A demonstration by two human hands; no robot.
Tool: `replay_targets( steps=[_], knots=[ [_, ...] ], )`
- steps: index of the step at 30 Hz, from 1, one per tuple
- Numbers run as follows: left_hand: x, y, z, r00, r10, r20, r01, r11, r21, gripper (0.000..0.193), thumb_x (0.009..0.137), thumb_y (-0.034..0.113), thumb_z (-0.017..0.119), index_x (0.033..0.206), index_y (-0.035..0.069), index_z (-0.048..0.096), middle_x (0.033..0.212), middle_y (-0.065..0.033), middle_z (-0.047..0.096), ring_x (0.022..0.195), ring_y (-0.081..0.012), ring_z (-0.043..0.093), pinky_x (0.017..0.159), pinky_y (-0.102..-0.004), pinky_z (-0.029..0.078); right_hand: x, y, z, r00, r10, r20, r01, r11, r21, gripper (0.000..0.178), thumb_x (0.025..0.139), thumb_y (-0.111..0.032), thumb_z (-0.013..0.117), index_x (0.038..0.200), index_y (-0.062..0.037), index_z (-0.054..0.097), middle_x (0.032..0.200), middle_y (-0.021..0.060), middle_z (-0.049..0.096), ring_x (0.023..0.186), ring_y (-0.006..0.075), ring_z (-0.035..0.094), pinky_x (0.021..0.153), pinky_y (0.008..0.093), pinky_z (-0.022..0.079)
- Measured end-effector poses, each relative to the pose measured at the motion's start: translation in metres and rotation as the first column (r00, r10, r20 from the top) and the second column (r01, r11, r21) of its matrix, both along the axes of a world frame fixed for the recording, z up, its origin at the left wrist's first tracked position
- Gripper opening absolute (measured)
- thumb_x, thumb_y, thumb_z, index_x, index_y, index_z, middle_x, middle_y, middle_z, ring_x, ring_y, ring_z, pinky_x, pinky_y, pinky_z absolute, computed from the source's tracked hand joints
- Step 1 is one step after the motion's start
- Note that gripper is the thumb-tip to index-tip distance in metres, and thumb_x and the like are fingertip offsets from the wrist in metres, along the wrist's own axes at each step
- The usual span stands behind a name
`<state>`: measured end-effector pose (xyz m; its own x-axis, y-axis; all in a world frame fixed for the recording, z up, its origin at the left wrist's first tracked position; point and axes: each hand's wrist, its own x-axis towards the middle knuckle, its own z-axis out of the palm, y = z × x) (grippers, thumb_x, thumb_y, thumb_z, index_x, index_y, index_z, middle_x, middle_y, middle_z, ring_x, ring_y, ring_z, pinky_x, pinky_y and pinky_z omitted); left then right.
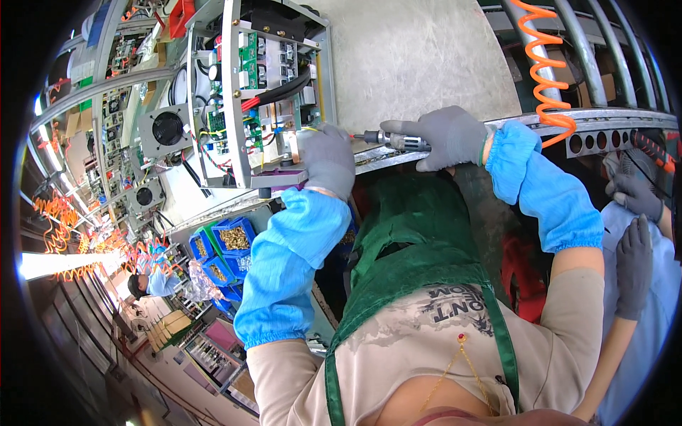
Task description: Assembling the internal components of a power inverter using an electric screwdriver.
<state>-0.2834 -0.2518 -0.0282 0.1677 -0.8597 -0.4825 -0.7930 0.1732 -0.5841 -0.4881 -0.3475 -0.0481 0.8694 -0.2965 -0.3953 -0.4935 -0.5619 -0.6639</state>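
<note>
My left hand (328, 157), in a grey glove and blue sleeve cover, grips the near edge of an open metal chassis (238, 99) filled with green circuit boards, wires and a black fan. My right hand (444, 135), also gloved, is closed around a powered screwdriver (394, 140) held level, its red-tipped bit pointing left toward the chassis, close to my left hand. An orange coiled hose (543, 64) hangs above my right forearm. I wear a green apron (419, 241).
The chassis lies on a grey conveyor surface (419, 57) with a metal rail along its near edge. Blue bins of small brass parts (226, 241) stand below left. Another person's gloved hands (632, 213) are at the right. More fan units line the bench at left.
</note>
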Motion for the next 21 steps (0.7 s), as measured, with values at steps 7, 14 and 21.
replay_targets(
  steps=[7, 14, 21],
  knots=[
    [-0.036, 0.104, 0.027, 0.608, 0.051, -0.792, 0.007, 0.997, 0.07, 0.04, 0.083, 0.032, 0.06, 0.115, 0.007, 0.055, 0.109, -0.0122, 0.058, 0.094, -0.0298, 0.059, 0.081, -0.0407, 0.047, -0.017, 0.02, 0.016, 0.994, -0.107, -0.017, 0.109, 0.984, 0.138, 0.091, 0.067, -0.035, 0.073, 0.146, -0.0239, 0.028, 0.087, 0.0185, 0.066, 0.081, 0.0325, 0.066, 0.072, 0.041, 0.049],
    [0.088, 0.156, -0.012, 0.319, 0.474, -0.821, -0.725, 0.68, 0.111, 0.048, 0.084, 0.034, 0.062, 0.122, 0.005, 0.056, 0.105, -0.0163, 0.064, 0.096, -0.03, 0.062, 0.084, -0.038, 0.049, -0.09, 0.107, -0.017, 0.905, -0.425, -0.015, 0.378, 0.789, 0.484, 0.095, 0.066, -0.036, 0.077, 0.146, -0.0183, 0.028, 0.109, 0.0248, 0.061, 0.1, 0.0375, 0.061, 0.087, 0.0379, 0.046],
    [0.184, 0.112, -0.025, -0.032, -0.017, -0.999, -0.851, 0.525, 0.019, 0.045, 0.075, 0.016, 0.078, 0.111, 0.0, 0.057, 0.102, -0.01, 0.065, 0.093, -0.0181, 0.061, 0.081, -0.0331, 0.049, -0.089, 0.154, 0.019, 0.751, -0.65, -0.112, 0.58, 0.57, 0.583, 0.095, 0.066, -0.022, 0.078, 0.146, -0.0139, 0.028, 0.118, 0.0192, 0.058, 0.103, 0.0261, 0.056, 0.091, 0.0298, 0.042]
  ],
)
